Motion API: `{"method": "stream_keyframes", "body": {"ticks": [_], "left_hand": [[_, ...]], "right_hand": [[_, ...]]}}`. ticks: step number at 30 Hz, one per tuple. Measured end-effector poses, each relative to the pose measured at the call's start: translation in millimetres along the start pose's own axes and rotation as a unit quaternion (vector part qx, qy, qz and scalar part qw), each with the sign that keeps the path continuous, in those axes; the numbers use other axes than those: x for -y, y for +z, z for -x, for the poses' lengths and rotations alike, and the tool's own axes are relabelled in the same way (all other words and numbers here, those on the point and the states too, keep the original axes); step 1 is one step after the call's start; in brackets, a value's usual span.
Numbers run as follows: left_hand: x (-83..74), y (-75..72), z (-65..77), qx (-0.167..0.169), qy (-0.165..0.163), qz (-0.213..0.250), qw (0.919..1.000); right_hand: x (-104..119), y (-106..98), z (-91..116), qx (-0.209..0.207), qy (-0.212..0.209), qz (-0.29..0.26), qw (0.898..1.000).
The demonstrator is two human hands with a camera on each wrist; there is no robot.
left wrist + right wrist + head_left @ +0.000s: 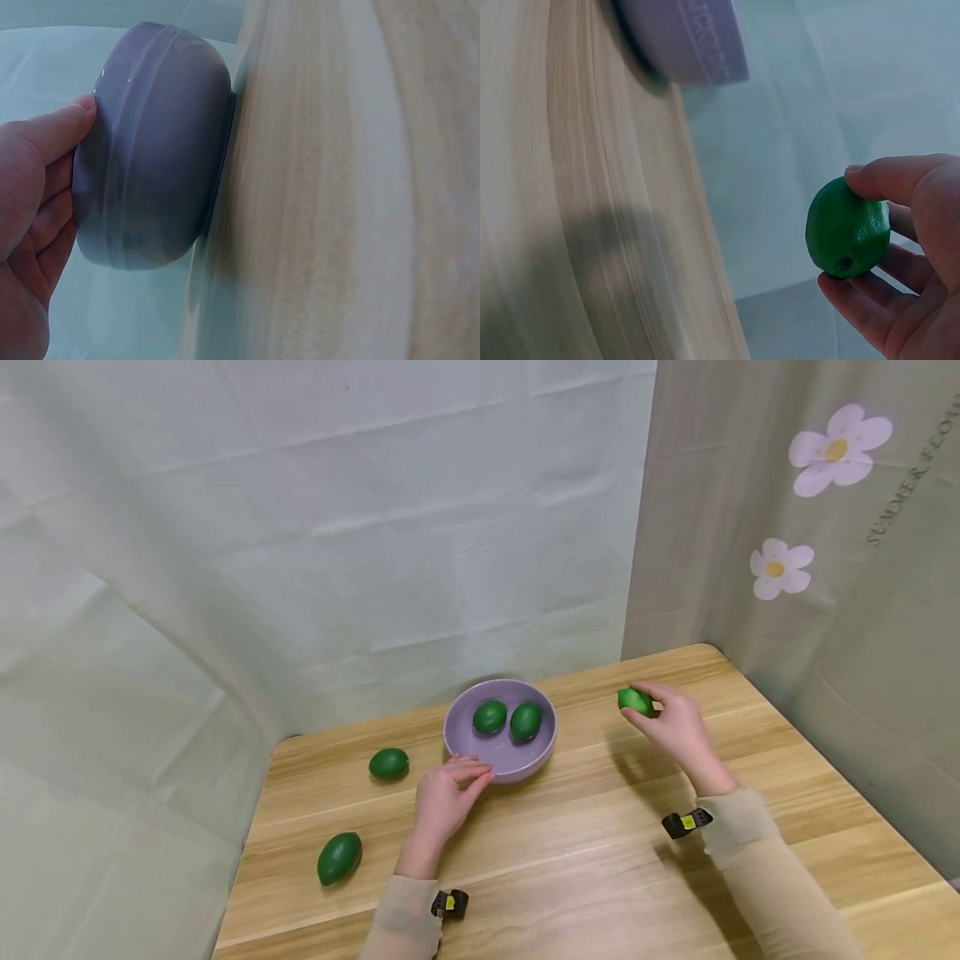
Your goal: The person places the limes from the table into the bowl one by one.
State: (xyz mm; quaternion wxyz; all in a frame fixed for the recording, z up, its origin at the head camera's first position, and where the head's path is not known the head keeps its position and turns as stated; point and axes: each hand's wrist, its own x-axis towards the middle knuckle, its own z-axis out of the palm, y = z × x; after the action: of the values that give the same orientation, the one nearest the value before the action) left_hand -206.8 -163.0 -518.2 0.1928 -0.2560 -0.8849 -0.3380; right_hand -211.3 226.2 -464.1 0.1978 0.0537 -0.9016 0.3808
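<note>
1. The right hand (678,727) pinches a lime (844,229) between thumb and fingertips, off the table to the right of the bowl. Gripping it around the sides, probably to keep it from rolling, leaves its near-left face bare.
2. The left hand (442,797) holds the bowl's near-left rim, thumb outside and fingers over the edge, a narrow pinch that presumably steadies the bowl.
3. The purple bowl (536,767) stands toward the table's far edge, between the hands. Two darker limes lie inside, one left (490,717) and one right (526,722), perhaps kept close together by the curved walls.
4. Left of the bowl, a lime (389,764) lies on the wooden table (562,877); another lime (339,858) lies nearer and farther left.
5. The bowl's raised wall bars a low sideways approach, and the left hand blocks its near-left side. Behind, a pale cloth (450,527) closes off the far side; a flowered cloth (697,568) hangs to the right.
</note>
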Motion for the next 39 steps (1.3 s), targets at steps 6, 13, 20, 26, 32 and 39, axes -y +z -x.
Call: {"method": "stream_keyframes", "body": {"ticks": [6,13,20,26,32,39], "left_hand": [[-0.6,-0.2,-0.1,-0.003,0.001,-0.001,1.0000],[1.5,0.7,1.1,-0.003,0.001,-0.001,1.0000],[0.6,-0.3,1.3,-0.006,0.010,-0.003,0.9999],[1.1,-0.2,1.4,-0.001,0.003,-0.004,1.0000],[1.5,-0.3,1.3,0.004,-0.006,-0.004,1.0000],[1.8,0.5,1.6,-0.002,0.006,0.000,1.0000]], "right_hand": [[8,9,-3,0.007,-0.014,-0.004,1.000],[15,13,-5,0.014,0.002,-0.005,1.000],[18,18,-5,0.017,-0.004,-0.010,1.000],[22,21,-5,0.022,-0.008,-0.017,1.000],[25,25,-6,0.024,-0.012,-0.020,0.999],[33,27,-6,0.027,-0.013,-0.035,0.999]]}}
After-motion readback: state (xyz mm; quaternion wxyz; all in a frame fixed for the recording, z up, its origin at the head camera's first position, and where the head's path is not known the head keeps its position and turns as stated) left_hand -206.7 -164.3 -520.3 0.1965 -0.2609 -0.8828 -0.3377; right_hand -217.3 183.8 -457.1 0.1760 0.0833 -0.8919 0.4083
